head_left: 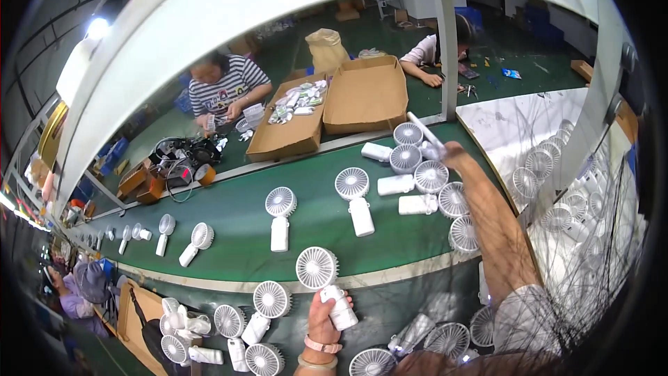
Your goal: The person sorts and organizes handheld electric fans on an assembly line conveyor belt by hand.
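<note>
My left hand (321, 317), with a pink band and a pale bangle at the wrist, is closed around the handle of a white handheld fan (317, 268). That fan's round grille points up and away from me, over the near edge of the green conveyor belt (229, 237). Stretched to the far right of the belt, my right hand (456, 157) grips a slim white handheld fan (426, 134), seen nearly edge-on and partly hidden. Beside and below that hand several white fans lie close together, among them one fan (431, 177). Two fans (280, 202) (352, 184) lie apart at mid-belt.
More fans (272, 299) lie on the near ledge, left and right. Smaller ones line the belt's far left. Across the belt, a person in stripes (229, 87) handles parts beside cardboard boxes (365, 94); another person sits farther right. A white board (501, 118) and metal post (447, 49) stand right.
</note>
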A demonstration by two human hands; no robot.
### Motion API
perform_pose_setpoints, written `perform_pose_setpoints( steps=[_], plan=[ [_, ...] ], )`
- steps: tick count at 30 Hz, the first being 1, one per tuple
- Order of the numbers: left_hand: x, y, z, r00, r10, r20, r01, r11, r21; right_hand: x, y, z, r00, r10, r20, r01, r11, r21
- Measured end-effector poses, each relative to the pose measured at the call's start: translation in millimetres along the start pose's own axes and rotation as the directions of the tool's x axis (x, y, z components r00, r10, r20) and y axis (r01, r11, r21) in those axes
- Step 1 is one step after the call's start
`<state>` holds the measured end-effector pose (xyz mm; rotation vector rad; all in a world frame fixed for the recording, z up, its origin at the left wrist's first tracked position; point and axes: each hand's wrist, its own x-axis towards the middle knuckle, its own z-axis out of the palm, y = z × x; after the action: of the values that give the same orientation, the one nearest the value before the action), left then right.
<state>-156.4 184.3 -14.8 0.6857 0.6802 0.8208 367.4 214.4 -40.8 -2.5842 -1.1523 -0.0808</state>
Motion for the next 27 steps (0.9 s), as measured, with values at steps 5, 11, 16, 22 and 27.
perform_pose_setpoints(
  steps=[5, 11, 16, 22, 27],
  plan=[
    [0.5, -3.7, 0.7, 0.994, -0.034, 0.103, 0.031, 0.999, 0.031, -41.1, -4.1, -39.8, 0.888, 0.162, 0.43, -0.369, 0.808, 0.459],
    [1.1, 5.3, -5.6, 0.996, 0.042, 0.074, -0.045, 0.998, 0.036, -87.5, -5.7, -71.0, 0.997, 0.07, -0.011, -0.068, 0.986, 0.154],
    [-0.4, 9.1, -8.3, 0.996, 0.042, 0.08, -0.044, 0.999, 0.026, -165.9, -22.3, -103.7, 0.972, 0.206, 0.115, -0.2, 0.978, -0.058],
    [-2.6, 12.6, -10.0, 0.994, 0.055, 0.098, -0.056, 0.998, 0.005, -199.5, -44.2, -110.5, 0.968, 0.248, -0.02, -0.249, 0.963, -0.098],
    [-8.6, 18.6, 4.7, 0.997, 0.056, 0.053, -0.062, 0.993, 0.104, -173.6, -17.2, -70.3, 0.963, 0.268, 0.025, -0.268, 0.95, 0.161]
  ],
)
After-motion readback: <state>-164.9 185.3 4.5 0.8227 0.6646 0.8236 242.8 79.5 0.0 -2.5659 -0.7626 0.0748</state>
